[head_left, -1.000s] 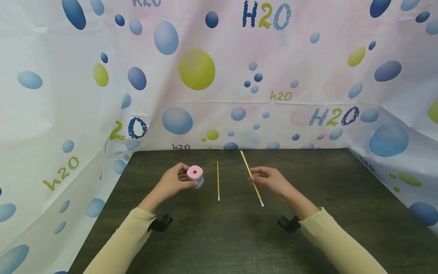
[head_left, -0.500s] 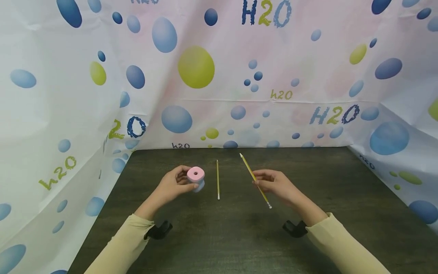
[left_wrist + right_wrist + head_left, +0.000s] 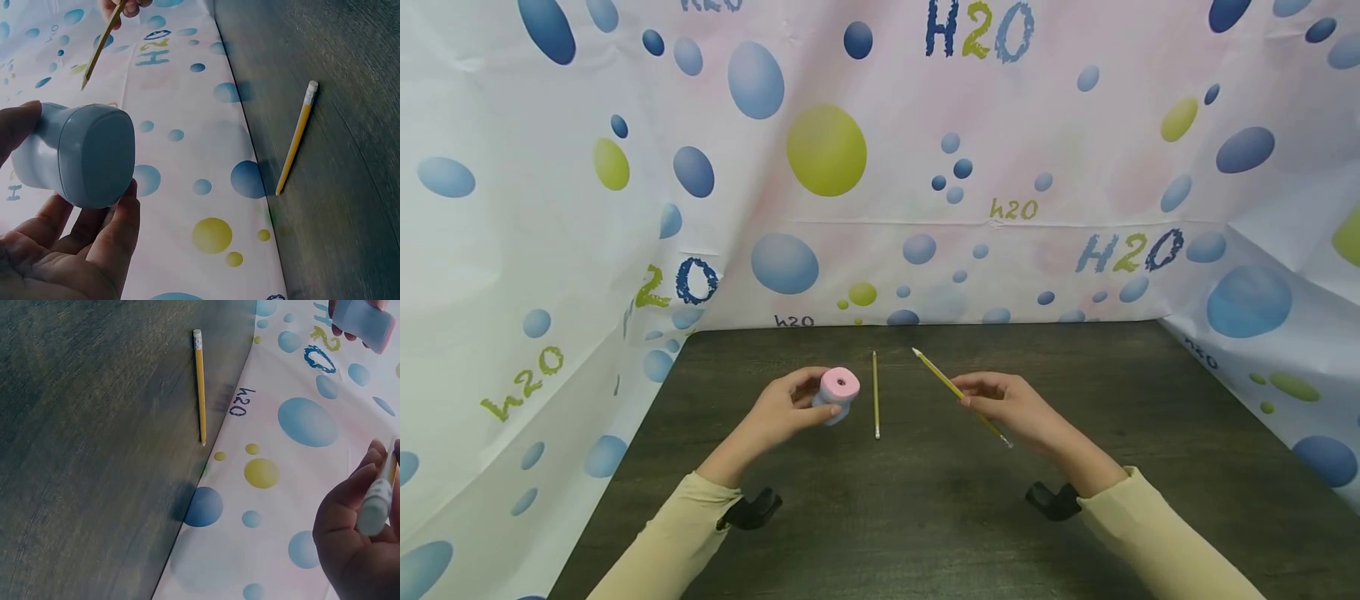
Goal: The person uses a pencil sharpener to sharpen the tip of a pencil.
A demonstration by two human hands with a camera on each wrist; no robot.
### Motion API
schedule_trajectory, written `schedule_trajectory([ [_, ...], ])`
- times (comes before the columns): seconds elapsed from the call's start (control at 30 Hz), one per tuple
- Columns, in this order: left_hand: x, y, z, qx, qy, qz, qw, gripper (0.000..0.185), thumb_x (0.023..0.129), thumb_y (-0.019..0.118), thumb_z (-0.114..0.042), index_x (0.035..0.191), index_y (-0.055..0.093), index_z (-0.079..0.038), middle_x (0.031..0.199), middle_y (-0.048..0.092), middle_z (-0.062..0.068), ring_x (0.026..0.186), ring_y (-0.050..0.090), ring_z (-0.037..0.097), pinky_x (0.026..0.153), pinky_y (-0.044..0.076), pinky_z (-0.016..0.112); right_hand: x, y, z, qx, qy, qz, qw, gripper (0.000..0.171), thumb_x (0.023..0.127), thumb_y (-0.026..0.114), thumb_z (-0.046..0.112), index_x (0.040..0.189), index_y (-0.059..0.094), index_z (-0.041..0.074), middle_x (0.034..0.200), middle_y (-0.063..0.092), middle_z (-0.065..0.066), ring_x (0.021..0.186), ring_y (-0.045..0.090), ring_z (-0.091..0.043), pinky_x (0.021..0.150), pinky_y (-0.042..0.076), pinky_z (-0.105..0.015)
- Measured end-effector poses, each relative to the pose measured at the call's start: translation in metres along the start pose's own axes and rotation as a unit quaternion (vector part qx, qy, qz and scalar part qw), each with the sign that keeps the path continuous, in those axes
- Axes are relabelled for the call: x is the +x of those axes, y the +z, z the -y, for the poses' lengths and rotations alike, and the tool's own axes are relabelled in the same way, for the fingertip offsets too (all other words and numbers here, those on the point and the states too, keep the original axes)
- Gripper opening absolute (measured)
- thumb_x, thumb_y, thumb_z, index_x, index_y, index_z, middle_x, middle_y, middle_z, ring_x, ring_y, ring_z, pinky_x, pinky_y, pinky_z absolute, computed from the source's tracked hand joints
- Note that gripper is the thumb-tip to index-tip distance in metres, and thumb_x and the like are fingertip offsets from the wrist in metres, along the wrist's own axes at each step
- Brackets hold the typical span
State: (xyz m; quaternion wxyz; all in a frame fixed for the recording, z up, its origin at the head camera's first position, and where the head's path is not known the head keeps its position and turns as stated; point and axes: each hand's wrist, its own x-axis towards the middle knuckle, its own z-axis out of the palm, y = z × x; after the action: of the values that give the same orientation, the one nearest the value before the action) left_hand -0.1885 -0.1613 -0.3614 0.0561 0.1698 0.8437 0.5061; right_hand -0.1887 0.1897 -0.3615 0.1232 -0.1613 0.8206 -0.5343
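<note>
My left hand [image 3: 781, 410] grips a pencil sharpener [image 3: 839, 385] between thumb and fingers. It has a pink top with a dark round hole and a pale blue body [image 3: 97, 156]. The pink end tilts to the right, toward the other hand. Held between thumb and fingertips of my right hand [image 3: 1015, 408] is a yellow pencil [image 3: 936, 369], its sharpened tip up and to the left. Its white eraser end [image 3: 374, 515] sticks out below the hand. A gap separates the pencil tip from the sharpener.
A second yellow pencil [image 3: 876, 396] lies on the dark wooden table [image 3: 880, 525] between the hands, point away from me. A white sheet [image 3: 895, 192] with blue and green dots rises behind the table and along both sides. Black wrist mounts [image 3: 752, 510] sit below the hands.
The right hand's pencil has tilted further, its tip swinging left and down toward the sharpener. The left hand has turned the sharpener's pink top rightward. The pencil on the table stays put.
</note>
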Motion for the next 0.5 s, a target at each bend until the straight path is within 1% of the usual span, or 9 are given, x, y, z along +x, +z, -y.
schedule_trajectory([
  [0.07, 0.0007, 0.001, -0.0001, -0.003, -0.001, 0.002, 1.0, 0.056, 0.094, 0.072, -0.012, 0.142, 0.051, 0.007, 0.144, 0.055, 0.031, 0.138, 0.053, 0.047, 0.114, 0.047, 0.054, -0.0009, -0.0005, 0.0019, -0.009, -0.003, 0.002, 1.0, 0.043, 0.103, 0.062, 0.018, 0.141, 0.057, -0.003, 0.131, 0.066, -0.023, 0.113, 0.067, -0.021, 0.095, 0.057, -0.045],
  [0.2, 0.0023, 0.0036, -0.0009, -0.003, 0.002, 0.003, 1.0, 0.055, 0.093, 0.073, -0.012, 0.141, 0.052, 0.007, 0.143, 0.055, 0.031, 0.136, 0.054, 0.047, 0.113, 0.047, 0.056, -0.0017, -0.001, 0.0051, -0.021, -0.001, 0.007, 1.0, 0.044, 0.103, 0.062, 0.02, 0.141, 0.058, -0.002, 0.134, 0.066, -0.023, 0.117, 0.067, -0.027, 0.097, 0.057, -0.049],
  [0.3, 0.0031, 0.0056, -0.0018, -0.003, 0.003, 0.005, 1.0, 0.055, 0.093, 0.073, -0.011, 0.141, 0.053, 0.007, 0.143, 0.055, 0.031, 0.136, 0.055, 0.047, 0.113, 0.047, 0.056, -0.002, -0.0008, 0.0066, -0.03, -0.001, 0.012, 0.999, 0.044, 0.103, 0.062, 0.02, 0.141, 0.058, -0.002, 0.134, 0.066, -0.024, 0.118, 0.067, -0.03, 0.096, 0.057, -0.049],
  [0.4, 0.0036, 0.0074, -0.0035, -0.004, 0.001, 0.008, 1.0, 0.055, 0.093, 0.073, -0.011, 0.141, 0.053, 0.006, 0.143, 0.055, 0.031, 0.136, 0.054, 0.047, 0.113, 0.047, 0.056, -0.0018, -0.0004, 0.0075, -0.037, -0.007, 0.018, 0.999, 0.042, 0.103, 0.062, 0.019, 0.14, 0.059, -0.002, 0.134, 0.066, -0.025, 0.116, 0.067, -0.029, 0.095, 0.058, -0.046],
  [0.5, 0.0045, 0.0091, -0.0059, 0.003, -0.001, 0.005, 1.0, 0.056, 0.093, 0.074, -0.012, 0.142, 0.054, 0.005, 0.144, 0.056, 0.03, 0.135, 0.055, 0.046, 0.113, 0.047, 0.055, -0.001, 0.0003, 0.0089, -0.044, -0.016, 0.025, 0.999, 0.04, 0.103, 0.062, 0.017, 0.138, 0.061, -0.003, 0.131, 0.067, -0.024, 0.111, 0.068, -0.024, 0.091, 0.059, -0.039],
])
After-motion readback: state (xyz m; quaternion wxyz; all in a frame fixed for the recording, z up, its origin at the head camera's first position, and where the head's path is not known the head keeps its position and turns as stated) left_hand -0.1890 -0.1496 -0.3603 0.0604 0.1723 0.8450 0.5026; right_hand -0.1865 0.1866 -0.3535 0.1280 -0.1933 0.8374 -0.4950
